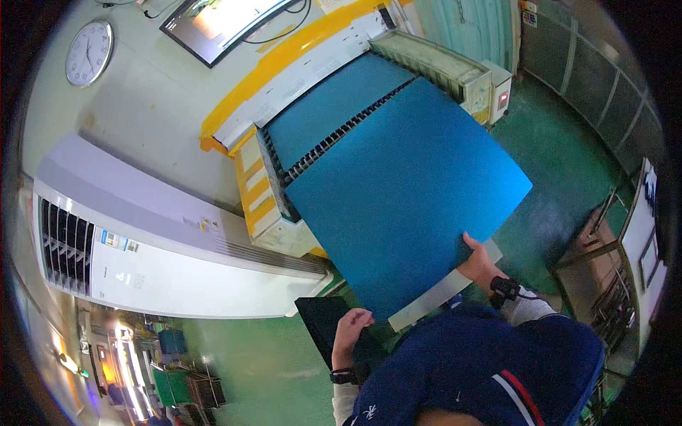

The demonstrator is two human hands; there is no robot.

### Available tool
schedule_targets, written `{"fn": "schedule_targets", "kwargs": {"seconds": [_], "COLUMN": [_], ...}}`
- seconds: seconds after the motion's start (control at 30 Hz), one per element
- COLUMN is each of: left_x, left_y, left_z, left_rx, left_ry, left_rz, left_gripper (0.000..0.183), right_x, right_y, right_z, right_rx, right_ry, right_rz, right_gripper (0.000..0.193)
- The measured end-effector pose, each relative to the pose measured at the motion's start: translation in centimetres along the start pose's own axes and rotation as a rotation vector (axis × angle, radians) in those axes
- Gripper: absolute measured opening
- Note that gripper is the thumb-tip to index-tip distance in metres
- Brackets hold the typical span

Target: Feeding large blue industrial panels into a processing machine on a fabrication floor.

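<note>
A large, flat blue sheet point(412, 192) slopes down toward me from a machine bed lined with a row of dark rollers point(348, 128). My right hand point(477, 264) grips its near right edge, with the thumb on the top face and the other fingers hidden beneath. At the near left corner is my left hand point(353, 326), its fingers curled closed beside the sheet's edge. Whether anything is pinched in them does not show. Another blue sheet point(334, 106) lies farther back on the bed. A pale strip point(433, 297) runs below the near edge, between my hands.
Yellow-taped side housings point(259, 192) flank the bed, with a control box point(500, 92) at the right. A tall white air conditioner point(177, 248) stands at the left. Beside my left hand is a black panel point(320, 326). A metal-framed stand point(604, 263) is at the right.
</note>
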State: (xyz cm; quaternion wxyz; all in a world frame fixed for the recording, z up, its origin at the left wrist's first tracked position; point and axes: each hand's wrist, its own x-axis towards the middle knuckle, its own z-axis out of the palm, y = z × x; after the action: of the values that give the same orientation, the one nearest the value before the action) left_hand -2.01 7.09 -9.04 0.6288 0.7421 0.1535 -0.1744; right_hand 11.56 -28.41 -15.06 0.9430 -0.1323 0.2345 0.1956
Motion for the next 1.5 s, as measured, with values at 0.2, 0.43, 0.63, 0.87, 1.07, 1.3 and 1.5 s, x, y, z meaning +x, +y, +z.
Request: {"fn": "schedule_targets", "kwargs": {"seconds": [0.2, 0.43, 0.63, 0.87, 1.07, 1.3, 1.5], "left_x": [-1.3, -0.9, 0.7, -0.5, -3.1, -6.3, -6.1], "left_y": [2.4, 2.8, -0.9, -8.6, -20.9, -27.1, -23.5], "left_z": [-0.6, -0.4, -1.2, -1.5, -0.9, 1.6, 2.3], "left_rx": [-0.124, -0.423, -0.595, -0.6, -0.998, -1.051, -1.055], "left_ry": [0.13, 0.305, 0.467, 0.484, 0.432, 0.538, 0.492], "left_rz": [0.095, 0.187, 0.186, -0.134, -0.295, -0.56, -0.451], "left_gripper": [0.017, 0.015, 0.015, 0.017, 0.017, 0.017, 0.016], "right_x": [-1.2, -2.1, -1.0, 0.9, 1.8, 2.0, 2.8], "right_y": [-0.6, -0.9, -0.4, -0.7, -0.8, -0.8, -0.5], "right_z": [2.6, 6.6, 7.6, 7.8, 8.7, 9.5, 9.5], "right_rx": [-0.357, -0.352, -0.403, -0.357, -0.334, -0.363, -0.354], "right_ry": [0.03, -0.127, -0.118, -0.033, -0.022, 0.025, -0.023], "right_rz": [0.021, -0.002, -0.024, -0.082, -0.062, -0.063, -0.048], "right_gripper": [0.026, 0.03, 0.029, 0.021, 0.024, 0.027, 0.03]}}
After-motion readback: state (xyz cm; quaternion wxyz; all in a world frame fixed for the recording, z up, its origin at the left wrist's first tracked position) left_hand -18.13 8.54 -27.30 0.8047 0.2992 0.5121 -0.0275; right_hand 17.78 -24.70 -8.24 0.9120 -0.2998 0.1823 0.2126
